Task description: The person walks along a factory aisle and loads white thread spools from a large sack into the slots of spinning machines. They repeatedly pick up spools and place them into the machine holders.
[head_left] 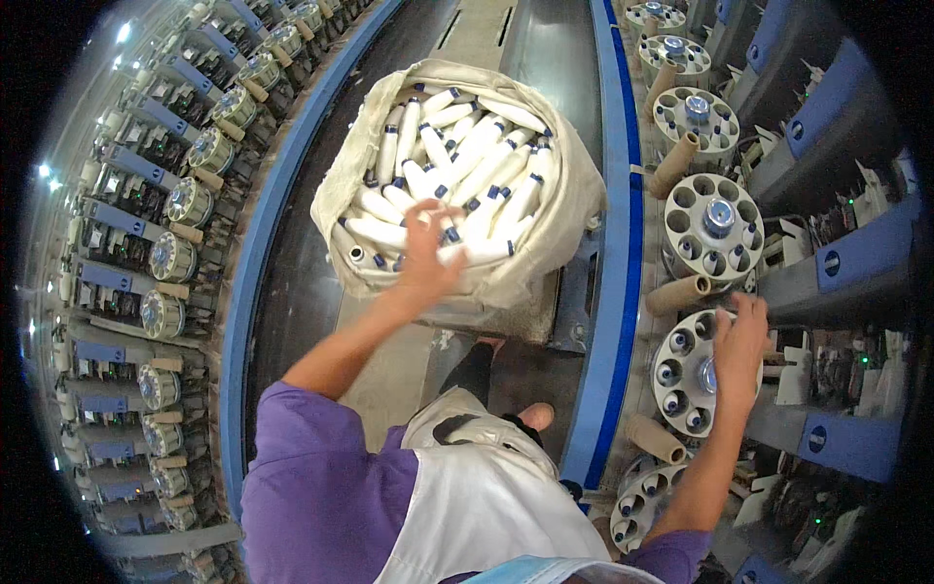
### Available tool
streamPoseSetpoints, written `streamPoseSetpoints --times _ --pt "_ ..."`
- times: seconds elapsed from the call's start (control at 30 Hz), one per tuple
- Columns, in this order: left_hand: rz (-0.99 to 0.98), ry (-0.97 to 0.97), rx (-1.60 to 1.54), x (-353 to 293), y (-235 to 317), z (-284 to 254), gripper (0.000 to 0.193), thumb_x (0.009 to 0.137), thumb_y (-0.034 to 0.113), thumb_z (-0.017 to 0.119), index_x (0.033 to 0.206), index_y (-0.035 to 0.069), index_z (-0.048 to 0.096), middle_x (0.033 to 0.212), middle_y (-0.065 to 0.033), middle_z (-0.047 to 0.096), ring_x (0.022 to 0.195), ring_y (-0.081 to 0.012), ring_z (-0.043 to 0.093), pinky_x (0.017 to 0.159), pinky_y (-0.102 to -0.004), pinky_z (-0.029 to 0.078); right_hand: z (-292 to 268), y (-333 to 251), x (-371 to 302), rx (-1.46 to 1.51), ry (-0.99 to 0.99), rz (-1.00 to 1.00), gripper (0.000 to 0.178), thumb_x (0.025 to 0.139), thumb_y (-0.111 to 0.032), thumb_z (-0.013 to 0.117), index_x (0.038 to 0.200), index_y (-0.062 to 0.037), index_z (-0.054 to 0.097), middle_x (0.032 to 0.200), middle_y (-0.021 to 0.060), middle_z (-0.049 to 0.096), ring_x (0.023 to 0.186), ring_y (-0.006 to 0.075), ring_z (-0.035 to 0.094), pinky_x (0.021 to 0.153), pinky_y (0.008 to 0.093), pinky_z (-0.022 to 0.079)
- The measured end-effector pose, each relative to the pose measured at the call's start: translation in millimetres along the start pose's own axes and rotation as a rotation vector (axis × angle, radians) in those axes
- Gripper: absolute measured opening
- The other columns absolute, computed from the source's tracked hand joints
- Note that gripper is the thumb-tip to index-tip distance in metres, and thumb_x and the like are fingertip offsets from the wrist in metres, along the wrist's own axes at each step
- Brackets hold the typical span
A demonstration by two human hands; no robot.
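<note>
Within the cloth sack [574, 200], a white bobbin [484, 252] is lying crosswise just right of the left hand [428, 258], its fingers [416, 226] bent, the right hand [741, 343] farther off, both grips unclear.

bobbins [375, 232] partly hidden by left hand [433, 248], lowest magazine [640, 492] partly behind forearm [708, 477]

**Blue Rails [615, 243] Edge Factory Aisle [297, 292]**

Machinery flanks both sides of the walkway, a left row [122, 162] and a right row [861, 253], each fitted with blue panels. A pale, slotted strip [477, 39] runs down the middle of the dark floor. Small green lights [865, 359] dot the machinery; white glints [124, 32] shine at upper left.
</note>
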State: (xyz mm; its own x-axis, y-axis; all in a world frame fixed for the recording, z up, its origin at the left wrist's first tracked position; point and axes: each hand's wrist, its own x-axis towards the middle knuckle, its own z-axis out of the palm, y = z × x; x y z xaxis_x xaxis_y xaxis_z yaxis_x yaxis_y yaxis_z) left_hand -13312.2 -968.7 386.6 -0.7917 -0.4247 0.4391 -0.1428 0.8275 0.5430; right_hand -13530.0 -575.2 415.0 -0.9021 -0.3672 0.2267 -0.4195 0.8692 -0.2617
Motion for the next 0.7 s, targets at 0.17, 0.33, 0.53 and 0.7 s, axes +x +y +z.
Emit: streamPoseSetpoints --times 0.17,0.33,0.53,0.7 --pt "0.105 -0.359 0.242 109 -90 -39 0.03 0.081 0.001 0.064 0.11 0.006 0.061 0.106 -0.0137 0.059 0.1 -0.0343 0.057 0.086 -0.0418 0.046 26 -165 35 0.825 -0.36 -0.254 0.023 0.09 -0.016 0.064 0.106 -0.0012 0.066 0.093 0.0084 0.068 0.081 0.0142 0.063 0.075 0.0284 0.051" --pt "1.21 -0.793 0.741 209 -121 17 0.065 0.086 0.011 0.058 0.143 0.033 0.036 0.153 0.0013 0.033 0.146 -0.021 0.02 0.116 -0.0592 0.018 110 -294 48 0.672 -0.54 -0.116 0.046 0.089 -0.019 0.063 0.124 0.0087 0.052 0.108 0.0281 0.064 0.101 0.0416 0.063 0.089 0.043 0.049" --pt "1.76 -1.033 0.634 262 -118 79 0.042 0.083 0.025 0.065 0.121 0.021 0.049 0.121 -0.0022 0.051 0.127 -0.0235 0.042 0.11 -0.0558 0.028 166 -337 73 0.542 -0.686 0.247 0.051 0.089 -0.029 0.063 0.112 0.0141 0.051 0.096 0.0354 0.063 0.095 0.045 0.064 0.083 0.0477 0.05" --pt "1.626 -1.205 0.59 275 -125 56 0.051 0.069 0.022 0.077 0.11 0.005 0.053 0.109 -0.0082 0.054 0.106 -0.0264 0.053 0.102 -0.046 0.038 154 -316 70 0.761 -0.295 0.281 0.03 0.094 -0.025 0.058 0.107 0.0018 0.053 0.089 0.0193 0.067 0.076 0.0329 0.065 0.07 0.0398 0.051"
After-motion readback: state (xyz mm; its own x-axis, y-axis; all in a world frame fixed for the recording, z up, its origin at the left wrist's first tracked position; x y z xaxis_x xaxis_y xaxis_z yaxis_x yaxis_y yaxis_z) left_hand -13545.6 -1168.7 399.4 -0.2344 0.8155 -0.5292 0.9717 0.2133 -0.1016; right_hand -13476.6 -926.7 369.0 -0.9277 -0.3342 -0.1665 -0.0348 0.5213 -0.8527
